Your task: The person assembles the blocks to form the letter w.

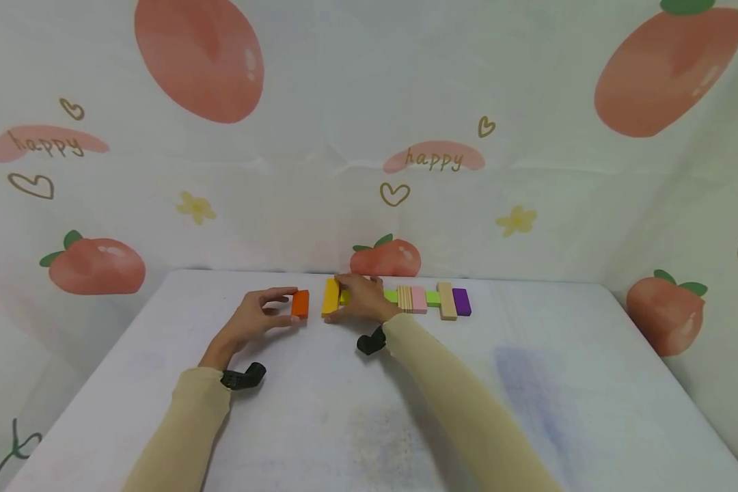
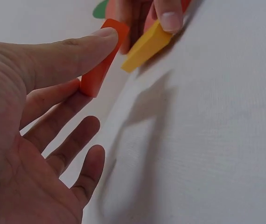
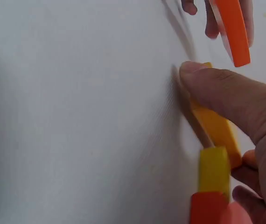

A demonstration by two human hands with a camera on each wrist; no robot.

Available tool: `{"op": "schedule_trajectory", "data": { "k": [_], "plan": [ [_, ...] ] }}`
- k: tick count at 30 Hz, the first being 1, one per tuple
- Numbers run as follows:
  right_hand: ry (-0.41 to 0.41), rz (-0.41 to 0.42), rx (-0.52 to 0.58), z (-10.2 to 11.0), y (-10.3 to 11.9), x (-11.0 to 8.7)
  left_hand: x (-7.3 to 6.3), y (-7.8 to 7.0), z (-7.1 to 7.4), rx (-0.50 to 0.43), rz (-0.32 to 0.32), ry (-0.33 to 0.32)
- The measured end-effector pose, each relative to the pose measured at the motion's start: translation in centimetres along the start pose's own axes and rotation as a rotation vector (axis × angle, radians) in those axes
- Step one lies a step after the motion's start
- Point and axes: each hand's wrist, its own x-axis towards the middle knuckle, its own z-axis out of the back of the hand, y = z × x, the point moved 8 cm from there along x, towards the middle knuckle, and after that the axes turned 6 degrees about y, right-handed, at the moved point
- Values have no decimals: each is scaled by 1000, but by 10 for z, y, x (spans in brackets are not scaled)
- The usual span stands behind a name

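My left hand [image 1: 255, 318] pinches an orange block [image 1: 300, 305] by its ends between thumb and fingers. The left wrist view has this block raised over the white surface, with the other fingers spread below. A little to the right, my right hand [image 1: 367, 299] grips a longer yellow block [image 1: 330, 298] across its two ends. That block lies crosswise at the left end of a row of coloured blocks. Beside it, in the right wrist view, come a yellow-green block [image 3: 214, 169] and a red block [image 3: 206, 208]. My right hand hides part of the row in the head view.
Rightward the row goes on with a striped block [image 1: 404, 299], a pink block [image 1: 419, 300], a green block [image 1: 433, 298], a crosswise plain wood block [image 1: 447, 301] and a purple block [image 1: 462, 302]. A fruit-print cloth [image 1: 307, 205] hangs behind the white table [image 1: 295, 424].
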Motion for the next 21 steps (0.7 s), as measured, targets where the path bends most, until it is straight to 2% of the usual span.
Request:
{"op": "schedule_trajectory", "data": {
  "k": [5, 9, 15, 21],
  "plan": [
    [-15, 42, 37, 5, 10, -12, -6, -4, 3, -27, -16, -36],
    [13, 98, 80, 5, 17, -30, -10, -8, 3, -38, -10, -49],
    [79, 192, 155, -8, 21, -65, -12, -19, -3, -48, -34, -51],
    [127, 207, 210, -23, 18, -96, -15, -29, -12, -58, -52, -53]
  ]
}}
